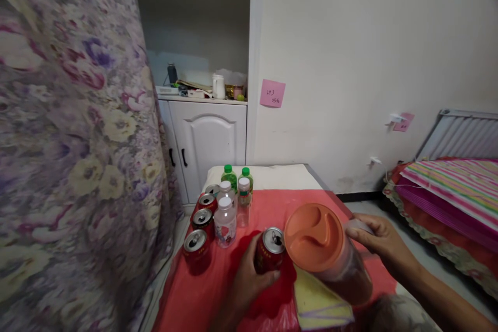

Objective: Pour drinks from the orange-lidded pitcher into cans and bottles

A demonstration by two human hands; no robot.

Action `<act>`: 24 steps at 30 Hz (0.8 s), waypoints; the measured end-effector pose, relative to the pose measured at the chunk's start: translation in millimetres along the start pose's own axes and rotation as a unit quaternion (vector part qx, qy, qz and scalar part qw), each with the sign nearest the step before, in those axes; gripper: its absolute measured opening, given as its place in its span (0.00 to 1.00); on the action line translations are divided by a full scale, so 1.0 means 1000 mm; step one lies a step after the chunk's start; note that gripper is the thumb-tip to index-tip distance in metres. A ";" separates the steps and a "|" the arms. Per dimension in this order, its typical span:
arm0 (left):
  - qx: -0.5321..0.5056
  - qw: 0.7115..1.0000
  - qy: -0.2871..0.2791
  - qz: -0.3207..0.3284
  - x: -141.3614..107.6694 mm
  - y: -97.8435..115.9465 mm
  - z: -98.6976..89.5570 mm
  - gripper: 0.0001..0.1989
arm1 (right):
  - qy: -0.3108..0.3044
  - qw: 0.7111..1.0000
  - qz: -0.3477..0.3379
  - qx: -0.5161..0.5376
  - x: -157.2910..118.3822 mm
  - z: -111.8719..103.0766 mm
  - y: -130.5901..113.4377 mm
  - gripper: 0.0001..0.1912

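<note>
My left hand [249,280] is closed around a red drink can [267,260], lower centre of frame. My right hand [373,238] grips the handle of an orange-lidded pitcher [352,276], lower right, tilted toward the can; whether they touch, I cannot tell. A white-capped plastic bottle [225,229] stands left of centre on the red tablecloth [272,201].
</note>
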State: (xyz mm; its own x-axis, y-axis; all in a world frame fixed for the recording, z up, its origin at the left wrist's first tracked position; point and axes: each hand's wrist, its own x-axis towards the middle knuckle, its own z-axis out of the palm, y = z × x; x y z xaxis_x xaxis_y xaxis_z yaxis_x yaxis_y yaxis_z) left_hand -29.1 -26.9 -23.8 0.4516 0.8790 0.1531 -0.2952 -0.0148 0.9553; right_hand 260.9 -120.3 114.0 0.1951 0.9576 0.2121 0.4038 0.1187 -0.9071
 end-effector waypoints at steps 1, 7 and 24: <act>-0.003 1.000 0.000 0.000 0.000 0.000 0.000 0.43 | -0.002 1.000 0.001 0.002 0.000 0.000 0.000 0.29; -0.001 1.000 0.015 -0.015 -0.001 0.007 0.004 0.43 | -0.008 1.000 0.004 0.012 -0.001 0.002 0.003 0.29; -0.022 1.000 0.019 -0.005 0.001 0.003 0.005 0.41 | 0.036 0.996 0.014 0.083 -0.011 0.011 0.016 0.29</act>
State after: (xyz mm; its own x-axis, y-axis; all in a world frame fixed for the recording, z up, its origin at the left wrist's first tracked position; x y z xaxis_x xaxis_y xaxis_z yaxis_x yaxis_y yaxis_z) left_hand -24.8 -28.5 -19.6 0.4222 0.8966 0.1335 -0.3283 0.0140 0.9445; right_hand 255.4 -125.9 93.7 0.2697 0.9408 0.2051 0.2443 0.1392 -0.9597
